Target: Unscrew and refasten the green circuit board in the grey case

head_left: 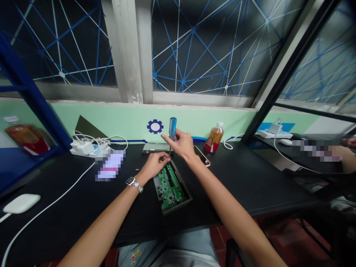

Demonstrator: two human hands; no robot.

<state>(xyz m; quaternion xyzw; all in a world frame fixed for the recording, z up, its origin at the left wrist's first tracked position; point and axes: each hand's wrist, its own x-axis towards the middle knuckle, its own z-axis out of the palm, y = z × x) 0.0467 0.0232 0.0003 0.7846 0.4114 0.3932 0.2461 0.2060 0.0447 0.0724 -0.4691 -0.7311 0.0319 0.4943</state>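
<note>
As the black bench (pixel 233 185) stretches out beneath everything, I find the shallow metal case (pixel 178 207) lying near its middle, right before the person. The case is open at the top and holds the green circuit board (pixel 172 193), which looks seated; I'd judge the board's uncovering done and the screwdriver work unfinished, though how many screws are left I can't make out. Off to the right, at the back, stands a capped bottle (pixel 213 140) with amber drink in it. The right hand (pixel 184 144) has its grip closed around the screwdriver (pixel 172 128), upright over the case's far end. The left hand (pixel 153 165) has fingertips drawn together beside the shaft; whether that grip pinches anything, I cannot tell. Tiny bits (pixel 137 170), perhaps loose screws, lie left of that hand.
</note>
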